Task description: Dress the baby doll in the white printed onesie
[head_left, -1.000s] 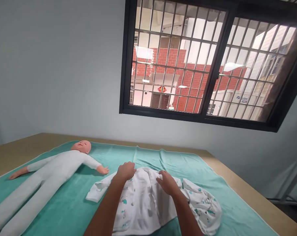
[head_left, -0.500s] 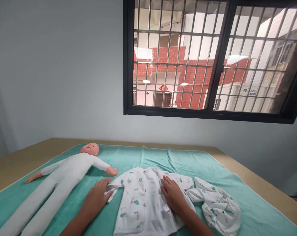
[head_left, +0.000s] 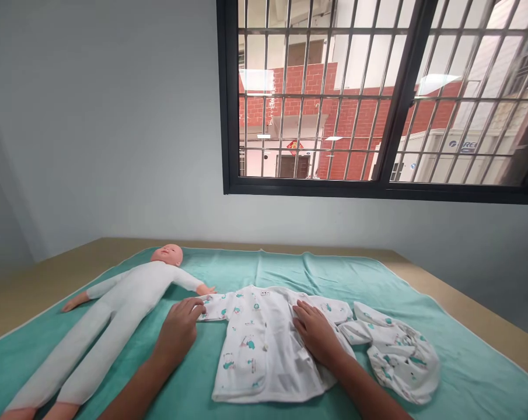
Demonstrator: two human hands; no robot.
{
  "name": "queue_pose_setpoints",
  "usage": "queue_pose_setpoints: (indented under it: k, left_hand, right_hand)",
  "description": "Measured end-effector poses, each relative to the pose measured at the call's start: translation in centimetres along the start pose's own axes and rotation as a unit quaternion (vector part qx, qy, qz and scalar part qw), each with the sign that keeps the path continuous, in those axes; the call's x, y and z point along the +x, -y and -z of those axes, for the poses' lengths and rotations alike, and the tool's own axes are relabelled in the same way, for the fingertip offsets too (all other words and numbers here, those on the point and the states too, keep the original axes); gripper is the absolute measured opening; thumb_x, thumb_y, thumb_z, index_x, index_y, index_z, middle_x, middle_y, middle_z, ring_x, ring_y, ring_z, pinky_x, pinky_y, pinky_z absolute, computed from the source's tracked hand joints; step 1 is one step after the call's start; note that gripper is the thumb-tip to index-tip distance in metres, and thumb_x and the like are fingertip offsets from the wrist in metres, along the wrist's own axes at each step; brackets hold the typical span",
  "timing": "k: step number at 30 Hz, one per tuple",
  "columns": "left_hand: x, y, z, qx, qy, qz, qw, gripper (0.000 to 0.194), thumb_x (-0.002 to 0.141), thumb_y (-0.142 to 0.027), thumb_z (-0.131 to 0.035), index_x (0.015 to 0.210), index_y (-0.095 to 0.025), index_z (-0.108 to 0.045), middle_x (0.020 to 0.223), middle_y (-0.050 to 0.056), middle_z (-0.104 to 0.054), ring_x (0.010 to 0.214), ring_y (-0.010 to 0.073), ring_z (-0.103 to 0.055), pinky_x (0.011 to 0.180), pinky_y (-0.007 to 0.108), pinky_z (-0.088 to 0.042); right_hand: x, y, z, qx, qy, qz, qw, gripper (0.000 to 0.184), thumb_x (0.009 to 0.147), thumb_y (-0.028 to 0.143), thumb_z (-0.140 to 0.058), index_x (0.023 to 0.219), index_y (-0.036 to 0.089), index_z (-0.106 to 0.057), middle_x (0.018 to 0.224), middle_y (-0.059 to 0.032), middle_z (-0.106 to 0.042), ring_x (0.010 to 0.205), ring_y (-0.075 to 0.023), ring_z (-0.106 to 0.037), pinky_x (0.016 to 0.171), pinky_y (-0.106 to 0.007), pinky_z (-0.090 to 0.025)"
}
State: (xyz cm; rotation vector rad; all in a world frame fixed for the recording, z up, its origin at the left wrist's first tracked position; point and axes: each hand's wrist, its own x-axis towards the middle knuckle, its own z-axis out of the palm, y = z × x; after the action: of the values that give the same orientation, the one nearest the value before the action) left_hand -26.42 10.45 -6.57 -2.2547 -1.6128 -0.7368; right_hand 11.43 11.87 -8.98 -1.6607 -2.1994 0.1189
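A white baby shirt (head_left: 246,350) with green animal prints lies spread on a green cloth (head_left: 460,344), its label at the collar facing up. At the end of its left sleeve, my left hand (head_left: 180,324) is closed with the fingertips on the cuff, and the sleeve lies straight out. My right hand (head_left: 316,332) rests flat and open on the shirt's right front panel. To the left, a baby doll (head_left: 132,297) in a white body lies on its back, one hand just above the left cuff.
A matching printed garment (head_left: 404,356), bunched up, lies right of the shirt, against its right sleeve. The cloth covers most of a tan tabletop (head_left: 447,297). Behind stands a grey wall (head_left: 115,146) with a barred window (head_left: 316,186).
My left hand has moved up along the cuff, and the folded left sleeve is now straightened. My right hand stays on the shirt. The view has tilted slightly down.
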Motion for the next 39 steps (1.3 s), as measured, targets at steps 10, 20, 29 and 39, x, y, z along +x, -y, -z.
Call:
queue_pose_setpoints:
  k: [10, 20, 29, 39]
  left_hand:
    - [-1.5, -10.8, -0.8, -0.133, 0.205, -0.128, 0.961, 0.06, 0.094, -0.052, -0.039, 0.149, -0.031, -0.029, 0.157, 0.003, -0.025, 0.145, 0.0289, -0.022, 0.117, 0.054, -0.022]
    - [-2.0, -10.3, -1.4, -0.13, 0.225, -0.123, 0.958, 0.05, 0.094, -0.053, -0.039, 0.14, -0.035, -0.045, 0.153, 0.003, -0.035, 0.14, 0.029, -0.034, 0.116, 0.056, -0.026]
    - [-2.2, -13.1, 0.7, -0.149, 0.226, -0.197, 0.942, 0.046, 0.079, -0.059, -0.06, 0.112, -0.026, -0.062, 0.111, 0.011, -0.063, 0.1, 0.0288, -0.057, 0.086, 0.043, -0.049]
    - [-2.1, -13.3, 0.8, -0.193, 0.284, -0.022, 0.939, 0.026, 0.08, -0.029, -0.054, 0.105, -0.022, -0.061, 0.081, 0.001, -0.062, 0.074, 0.0158, -0.054, 0.07, 0.024, -0.041]
  right_hand:
    - [-2.1, 2.6, 1.6, 0.056, 0.061, 0.126, 0.989, 0.052, 0.094, 0.039, -0.042, 0.143, 0.021, -0.043, 0.152, -0.0081, -0.037, 0.141, -0.0239, -0.031, 0.117, -0.041, -0.022]
    - [-0.7, 0.0, 1.9, 0.055, -0.092, -0.061, 0.992, 0.032, 0.097, 0.036, -0.036, 0.104, 0.021, -0.063, 0.108, -0.0085, -0.068, 0.101, -0.023, -0.061, 0.085, -0.032, -0.042]
    - [-0.7, -4.4, 1.1, -0.1, -0.081, -0.108, 0.986, 0.017, 0.093, 0.024, -0.041, 0.088, 0.019, -0.056, 0.092, -0.0077, -0.064, 0.084, -0.0214, -0.06, 0.064, -0.03, -0.028]
    - [-0.5, -4.5, 1.2, -0.097, -0.093, -0.101, 0.986, 0.016, 0.092, 0.023, -0.041, 0.083, 0.02, -0.054, 0.084, -0.0053, -0.063, 0.076, -0.0203, -0.059, 0.06, -0.029, -0.025]
